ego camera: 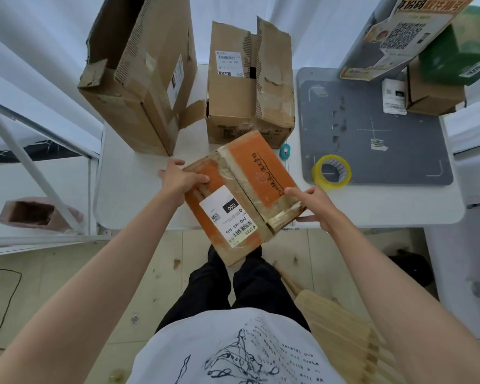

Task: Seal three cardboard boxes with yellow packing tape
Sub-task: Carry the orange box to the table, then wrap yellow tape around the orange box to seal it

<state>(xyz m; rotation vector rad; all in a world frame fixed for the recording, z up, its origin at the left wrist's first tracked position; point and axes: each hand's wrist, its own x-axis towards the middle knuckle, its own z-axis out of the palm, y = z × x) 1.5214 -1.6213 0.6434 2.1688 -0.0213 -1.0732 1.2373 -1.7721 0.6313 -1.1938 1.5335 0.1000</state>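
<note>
Our own body, seen from above

We see our two arms bare from the shoulder end of the view down to the left hand (pixel 179 180) and the right hand (pixel 315 205), with no sleeves, watch or rings that we can make out. We wear a white T-shirt (pixel 205 345) printed with a loose black line drawing (pixel 233 358); just right of that drawing run several rows of small black lettering, too small for us to read fully. Above the drawing in the view, our black trousers (pixel 250 284) cover both legs.
</note>
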